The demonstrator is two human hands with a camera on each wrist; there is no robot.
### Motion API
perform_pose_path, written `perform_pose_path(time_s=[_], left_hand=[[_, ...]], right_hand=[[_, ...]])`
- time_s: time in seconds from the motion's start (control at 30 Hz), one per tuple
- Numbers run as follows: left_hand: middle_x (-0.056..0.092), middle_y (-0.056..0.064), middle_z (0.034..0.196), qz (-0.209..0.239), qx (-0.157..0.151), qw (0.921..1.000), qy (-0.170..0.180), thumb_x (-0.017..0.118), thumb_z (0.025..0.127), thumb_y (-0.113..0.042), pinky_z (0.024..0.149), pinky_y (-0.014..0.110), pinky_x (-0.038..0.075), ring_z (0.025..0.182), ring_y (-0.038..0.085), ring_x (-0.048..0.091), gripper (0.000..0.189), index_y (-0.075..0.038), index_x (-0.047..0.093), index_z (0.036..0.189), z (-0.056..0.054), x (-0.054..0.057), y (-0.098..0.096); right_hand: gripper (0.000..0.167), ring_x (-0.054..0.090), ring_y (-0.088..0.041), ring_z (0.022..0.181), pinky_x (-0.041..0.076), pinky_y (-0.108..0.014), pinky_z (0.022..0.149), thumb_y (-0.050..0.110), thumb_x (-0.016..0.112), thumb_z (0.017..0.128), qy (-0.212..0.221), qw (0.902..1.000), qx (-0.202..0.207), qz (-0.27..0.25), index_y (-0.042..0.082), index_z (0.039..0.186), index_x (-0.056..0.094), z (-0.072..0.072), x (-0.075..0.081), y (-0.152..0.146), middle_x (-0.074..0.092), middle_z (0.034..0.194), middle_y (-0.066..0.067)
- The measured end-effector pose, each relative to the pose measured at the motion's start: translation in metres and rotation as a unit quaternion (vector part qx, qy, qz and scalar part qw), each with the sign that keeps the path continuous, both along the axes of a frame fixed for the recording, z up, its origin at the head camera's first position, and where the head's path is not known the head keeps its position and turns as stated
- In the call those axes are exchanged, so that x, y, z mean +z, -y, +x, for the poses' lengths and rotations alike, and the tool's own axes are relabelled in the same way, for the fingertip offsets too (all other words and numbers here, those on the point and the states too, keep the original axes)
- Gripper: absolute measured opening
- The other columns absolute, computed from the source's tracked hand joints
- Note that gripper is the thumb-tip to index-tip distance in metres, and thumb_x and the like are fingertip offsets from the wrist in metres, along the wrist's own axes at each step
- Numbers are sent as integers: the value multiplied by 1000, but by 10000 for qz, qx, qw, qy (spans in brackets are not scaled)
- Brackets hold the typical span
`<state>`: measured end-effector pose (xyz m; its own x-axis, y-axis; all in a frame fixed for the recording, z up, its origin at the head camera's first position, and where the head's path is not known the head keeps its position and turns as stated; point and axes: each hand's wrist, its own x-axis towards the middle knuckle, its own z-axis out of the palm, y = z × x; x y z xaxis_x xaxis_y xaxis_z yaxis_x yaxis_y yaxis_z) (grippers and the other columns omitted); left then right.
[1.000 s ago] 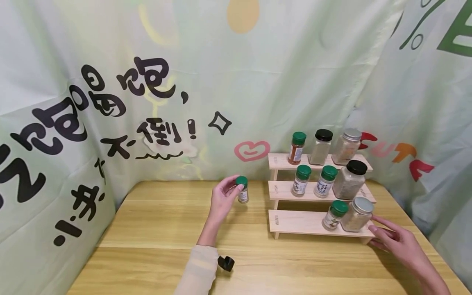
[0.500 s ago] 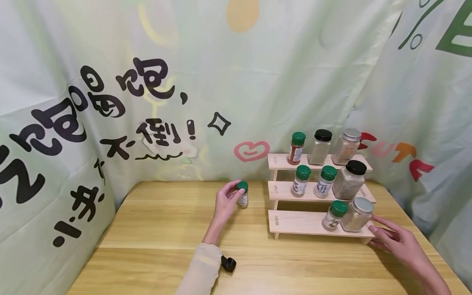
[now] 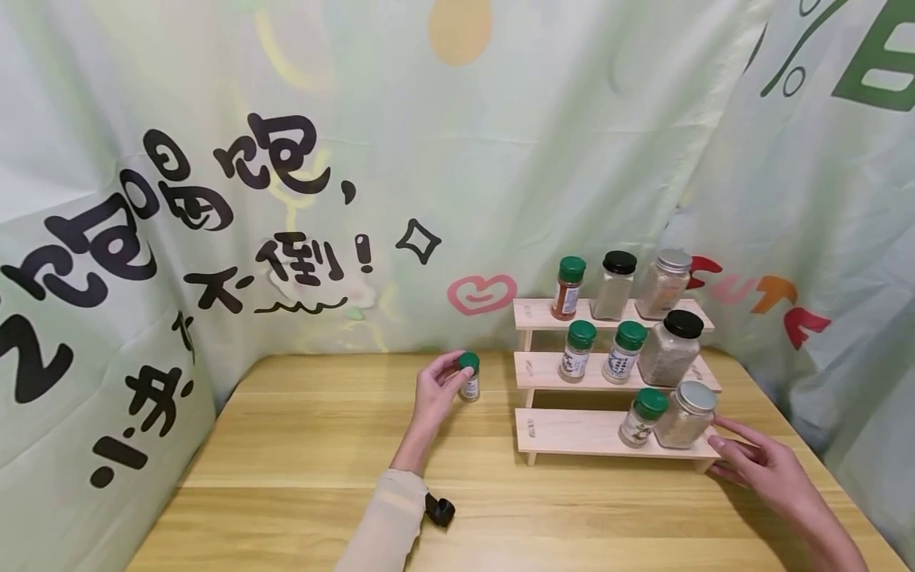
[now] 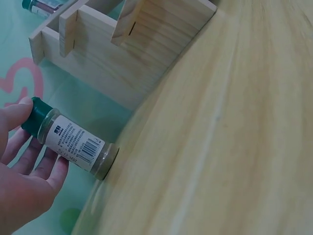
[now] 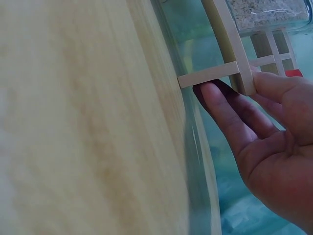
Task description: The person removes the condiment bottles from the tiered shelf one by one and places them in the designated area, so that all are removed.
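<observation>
My left hand [image 3: 434, 395] pinches a small spice jar [image 3: 469, 388] by its green cap, left of a three-tier wooden rack [image 3: 565, 433]. In the left wrist view the jar [image 4: 73, 142] shows a white barcode label, its base right at the tabletop. At the rack's lower right corner, my right hand [image 3: 772, 469] grips the end of the bottom shelf. In the right wrist view, fingers [image 5: 220, 112] sit beneath the board against its leg, the thumb at the board's edge. Beside that hand stands a silver-lidded jar [image 3: 685, 421], a green-capped jar [image 3: 636, 427] on its left.
Across the middle tier stand two green-capped jars [image 3: 574, 361] and a larger black-lidded jar [image 3: 668, 357]. The top tier bears a red-filled jar [image 3: 565, 298], a black-lidded jar [image 3: 611, 295] and a silver-lidded one [image 3: 662, 290]. A printed curtain [image 3: 400, 143] encloses the wooden table [image 3: 300, 453].
My left hand has lowered the spice jar and brought it slightly nearer the rack. My right hand has stayed at the shelf end. The head view has turned a little to the right.
</observation>
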<state>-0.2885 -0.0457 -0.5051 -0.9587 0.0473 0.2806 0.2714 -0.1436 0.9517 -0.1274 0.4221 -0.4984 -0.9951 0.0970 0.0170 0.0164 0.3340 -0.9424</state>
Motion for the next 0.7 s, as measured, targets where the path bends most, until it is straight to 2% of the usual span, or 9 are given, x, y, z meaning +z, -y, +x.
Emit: perform_pose_path(time_s=[0.17, 0.33, 0.43, 0.6, 0.7], left_hand=[[66, 22, 126, 33, -50, 9999, 84, 77, 91, -2, 97, 27, 56, 118, 36, 63, 41, 7, 64, 129, 1, 2, 3], [62, 26, 133, 121, -153, 9998, 36, 77, 91, -3, 101, 29, 53, 125, 42, 59, 45, 6, 62, 132, 4, 13, 6], [62, 27, 134, 48, -159, 9998, -85, 77, 91, -4, 106, 36, 51, 127, 44, 57, 45, 6, 62, 132, 7, 20, 8], [60, 29, 135, -247, -72, 9989, -397, 76, 92, -5, 113, 52, 42, 130, 40, 56, 44, 5, 63, 132, 13, 31, 9], [63, 25, 133, -422, 1, 9976, -554, 77, 92, -6, 114, 55, 40, 129, 39, 56, 42, 5, 64, 131, 17, 39, 8]], right_hand=[[33, 70, -1, 87, 63, -30, 73, 19, 64, 104, 78, 10000, -1, -25, 44, 124, 59, -1, 0, -1, 59, 106, 34], [34, 70, -2, 88, 63, -30, 73, 17, 63, 104, 68, 9999, 50, -73, 45, 122, 59, -2, -1, -2, 60, 107, 33], [33, 70, -3, 87, 63, -31, 73, 18, 63, 104, 113, 9999, 64, -84, 46, 122, 59, -2, -1, -2, 60, 107, 32], [33, 71, -4, 87, 63, -31, 73, 18, 63, 104, 131, 9999, 83, -58, 46, 122, 60, -1, -1, -2, 60, 107, 33], [33, 71, -4, 88, 63, -31, 73, 18, 62, 104, 195, 9997, 81, -142, 46, 122, 60, -2, 0, -3, 60, 108, 33]])
